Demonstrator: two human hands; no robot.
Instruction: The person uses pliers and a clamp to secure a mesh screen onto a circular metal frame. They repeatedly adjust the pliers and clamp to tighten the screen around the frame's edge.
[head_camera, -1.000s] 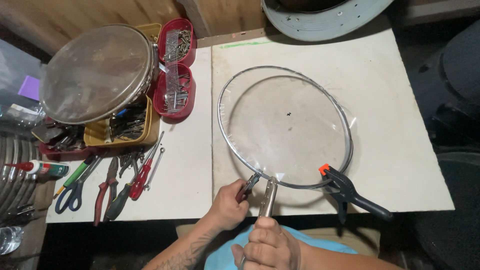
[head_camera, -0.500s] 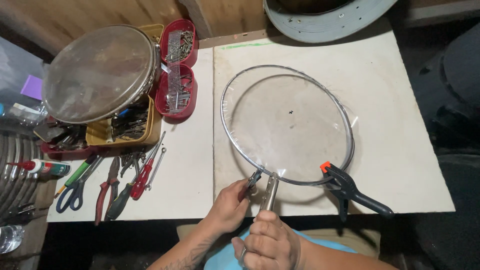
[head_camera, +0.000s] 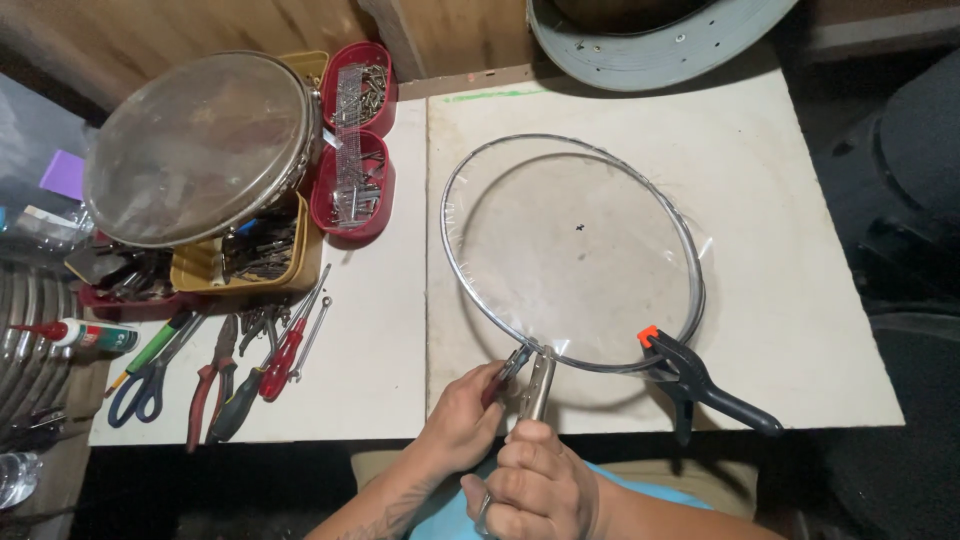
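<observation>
The left hand (head_camera: 462, 418) is gripping red-handled pliers (head_camera: 507, 372) and the right hand (head_camera: 540, 478) is clenching locking pliers (head_camera: 538, 385), both biting the metal hoop (head_camera: 455, 270) at its six o'clock rim, a spring clamp (head_camera: 690, 380) pinching it at four o'clock.

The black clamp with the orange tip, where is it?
In the head view, the black clamp grips the metal ring at its lower right edge, on the white table, right of both hands.
</observation>
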